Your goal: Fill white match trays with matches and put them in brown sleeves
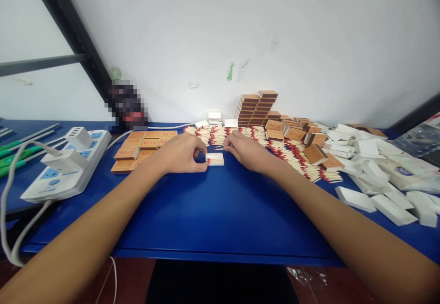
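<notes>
The left hand (182, 154) pinches the left end of a small white tray (215, 159) (a few red-tipped matches lie in it), which rests on the blue tabletop (213, 212). The right hand (245, 152) lies just beside the tray, fingers curled at the edge of the loose matches (292, 155); whether it grips any cannot be told. Flat orange matchboxes (144, 146) lie left of the hands, near a power strip (65, 166).
</notes>
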Demonstrator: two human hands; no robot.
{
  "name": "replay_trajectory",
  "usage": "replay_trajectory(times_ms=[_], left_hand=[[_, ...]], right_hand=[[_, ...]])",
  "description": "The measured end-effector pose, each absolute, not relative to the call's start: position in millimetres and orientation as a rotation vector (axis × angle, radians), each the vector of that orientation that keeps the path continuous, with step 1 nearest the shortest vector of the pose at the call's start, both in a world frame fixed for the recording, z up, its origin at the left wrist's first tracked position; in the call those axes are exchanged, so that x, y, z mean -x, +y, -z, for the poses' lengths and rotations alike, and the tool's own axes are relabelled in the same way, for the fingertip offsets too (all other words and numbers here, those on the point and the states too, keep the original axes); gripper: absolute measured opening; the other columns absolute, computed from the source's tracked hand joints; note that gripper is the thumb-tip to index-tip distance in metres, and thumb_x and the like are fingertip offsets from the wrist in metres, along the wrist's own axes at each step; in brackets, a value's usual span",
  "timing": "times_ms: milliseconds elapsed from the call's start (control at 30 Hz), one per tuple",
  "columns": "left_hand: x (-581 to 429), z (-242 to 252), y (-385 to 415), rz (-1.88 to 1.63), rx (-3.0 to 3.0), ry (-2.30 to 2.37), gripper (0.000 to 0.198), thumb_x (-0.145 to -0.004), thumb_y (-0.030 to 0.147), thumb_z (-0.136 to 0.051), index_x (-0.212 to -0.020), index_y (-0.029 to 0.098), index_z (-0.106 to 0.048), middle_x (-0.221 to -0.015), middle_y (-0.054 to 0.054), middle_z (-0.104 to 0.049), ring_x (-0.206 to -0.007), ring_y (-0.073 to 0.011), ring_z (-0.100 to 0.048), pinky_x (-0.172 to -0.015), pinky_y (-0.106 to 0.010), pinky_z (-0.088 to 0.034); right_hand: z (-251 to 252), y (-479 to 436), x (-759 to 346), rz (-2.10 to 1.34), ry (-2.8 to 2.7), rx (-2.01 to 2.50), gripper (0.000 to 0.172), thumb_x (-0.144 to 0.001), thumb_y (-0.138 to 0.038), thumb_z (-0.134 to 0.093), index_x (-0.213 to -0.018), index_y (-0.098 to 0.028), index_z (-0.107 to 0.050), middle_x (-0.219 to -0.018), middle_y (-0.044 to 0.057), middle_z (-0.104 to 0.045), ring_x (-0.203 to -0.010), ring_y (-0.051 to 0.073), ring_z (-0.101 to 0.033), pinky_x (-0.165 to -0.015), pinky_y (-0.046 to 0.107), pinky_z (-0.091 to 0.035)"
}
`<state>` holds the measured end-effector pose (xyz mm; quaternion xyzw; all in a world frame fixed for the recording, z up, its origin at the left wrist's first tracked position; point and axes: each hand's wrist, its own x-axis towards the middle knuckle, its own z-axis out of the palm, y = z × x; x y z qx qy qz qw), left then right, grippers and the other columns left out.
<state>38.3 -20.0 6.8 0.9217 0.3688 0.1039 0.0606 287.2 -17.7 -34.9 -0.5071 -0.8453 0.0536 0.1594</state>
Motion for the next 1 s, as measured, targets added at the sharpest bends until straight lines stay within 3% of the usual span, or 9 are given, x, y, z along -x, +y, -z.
replay_trajectory(times_ms=[300, 433, 667, 1000], left_hand=[[-41, -5, -21, -0.327, -2.786, 1.137, 0.023, -0.079, 0.036, -0.073, -0.091, 0.018, -0.082, -0.077, -0.003, -0.073, -0.067, -0.0169, -0.061, -0.064, -0.031, -0.04], [-42, -5, -22, -0.322, -2.792, 1.119, 0.025, -0.08, 0.036, -0.072, -0.093, 0.018, -0.082, -0.078, -0.003, -0.073, -0.069, -0.0175, -0.062, -0.066, -0.031, -0.041], [-42, -6, -21, -0.309, -2.801, 1.116, 0.026, -0.081, 0.037, -0.072, -0.094, 0.018, -0.082, -0.078, -0.003, -0.072, -0.07, -0.0178, -0.062, -0.067, -0.031, -0.041], [-43, -7, -23, -0.309, -2.803, 1.12, 0.025, -0.079, 0.036, -0.072, -0.094, 0.019, -0.083, -0.077, -0.003, -0.073, -0.069, -0.0182, -0.062, -0.066, -0.031, -0.04]], right_hand=[[16, -51, -267, 0.04, -2.602, 1.453, 0.015, -0.109, -0.021, -0.049, -0.106, -0.016, -0.063, -0.114, 0.013, -0.063, -0.095, 0.024, -0.062, -0.072, 0.032, -0.042], [18, -53, -265, -0.029, -2.582, 1.397, 0.016, -0.108, -0.019, -0.049, -0.11, -0.017, -0.064, -0.115, 0.011, -0.063, -0.096, 0.022, -0.062, -0.074, 0.032, -0.042], [25, -43, -281, -0.186, -2.469, 1.298, 0.012, -0.103, -0.017, -0.053, -0.097, -0.019, -0.063, -0.106, 0.009, -0.063, -0.089, 0.02, -0.06, -0.076, 0.031, -0.042], [33, -31, -285, -0.258, -2.321, 1.235, 0.013, -0.102, -0.021, -0.051, -0.096, -0.02, -0.063, -0.1, 0.008, -0.065, -0.088, 0.02, -0.059, -0.077, 0.031, -0.043]])
